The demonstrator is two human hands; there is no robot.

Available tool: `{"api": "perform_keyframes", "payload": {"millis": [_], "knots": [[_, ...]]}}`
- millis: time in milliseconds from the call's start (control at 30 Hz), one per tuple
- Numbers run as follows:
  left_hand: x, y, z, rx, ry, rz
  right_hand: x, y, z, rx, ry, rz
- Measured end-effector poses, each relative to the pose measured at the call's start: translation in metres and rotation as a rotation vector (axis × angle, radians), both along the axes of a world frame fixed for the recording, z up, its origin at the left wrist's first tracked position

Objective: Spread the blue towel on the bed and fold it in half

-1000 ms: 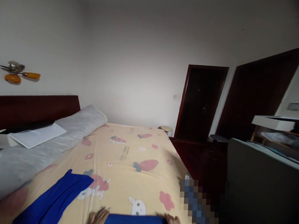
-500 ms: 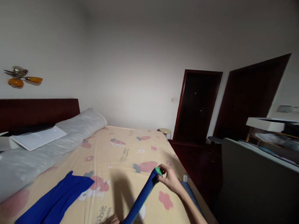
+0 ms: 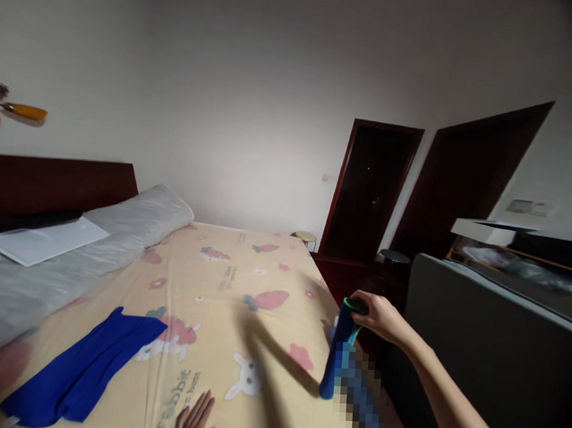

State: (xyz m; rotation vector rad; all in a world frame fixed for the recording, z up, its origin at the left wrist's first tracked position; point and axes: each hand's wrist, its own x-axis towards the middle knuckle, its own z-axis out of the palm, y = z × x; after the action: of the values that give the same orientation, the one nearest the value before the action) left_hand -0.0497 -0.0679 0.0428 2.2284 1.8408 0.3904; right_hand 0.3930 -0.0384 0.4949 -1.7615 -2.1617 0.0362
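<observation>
Right grip: my right hand (image 3: 381, 318) is clenching around the top end of the rolled blue cloth (image 3: 337, 347), fingers wrapped over it near a green edge at its tip.
Left grip: my left hand (image 3: 196, 420) is lying released, palm down and fingers spread, on the bedsheet (image 3: 244, 282) at the near edge of the view; it is holding nothing and is sitting well apart from the roll.
Rolled cloth, position: it is hanging upright from my right hand over the right edge of the bed, its lower end looking as if it is just touching the sheet, though a blurred patch beside it is making that hard to judge.
Rolled cloth, look: it is showing as a tight, dark blue tube, slightly tilted, with a green band at the gripped end, and it is casting a long shadow leftward across the sheet.
Other cloth: a flat blue cloth (image 3: 83, 369) is lying spread on the left part of the bed, well apart from both my hands.
Bed: the cream sheet is showing carrot and rabbit prints; a long grey pillow (image 3: 97, 236) is running along the dark headboard (image 3: 52, 179), with a white sheet of paper (image 3: 40, 239) resting on it.
Room: two dark doorways (image 3: 368, 186) are standing beyond the bed, and a grey panel (image 3: 490, 340) is rising just to my right.
</observation>
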Motion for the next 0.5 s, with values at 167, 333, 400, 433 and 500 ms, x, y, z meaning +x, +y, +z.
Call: {"api": "perform_keyframes", "payload": {"millis": [167, 333, 400, 433, 500], "knots": [[0.003, -0.008, 0.012, 0.020, 0.056, -0.012, 0.033, 0.016, -0.027, -0.081, -0.045, -0.081], [-0.001, -0.008, 0.003, 0.056, 0.060, -0.007, 0.055, 0.052, -0.027, -0.039, -0.068, -0.059], [-0.004, -0.006, -0.002, 0.034, 0.064, -0.015, 0.060, 0.072, -0.021, -0.011, -0.072, -0.040], [-0.004, -0.004, -0.004, 0.022, 0.069, -0.013, 0.062, 0.082, -0.017, 0.006, -0.071, -0.041], [-0.001, -0.003, -0.008, 0.015, 0.093, 0.017, 0.064, 0.100, -0.012, 0.057, -0.074, -0.059]]}}
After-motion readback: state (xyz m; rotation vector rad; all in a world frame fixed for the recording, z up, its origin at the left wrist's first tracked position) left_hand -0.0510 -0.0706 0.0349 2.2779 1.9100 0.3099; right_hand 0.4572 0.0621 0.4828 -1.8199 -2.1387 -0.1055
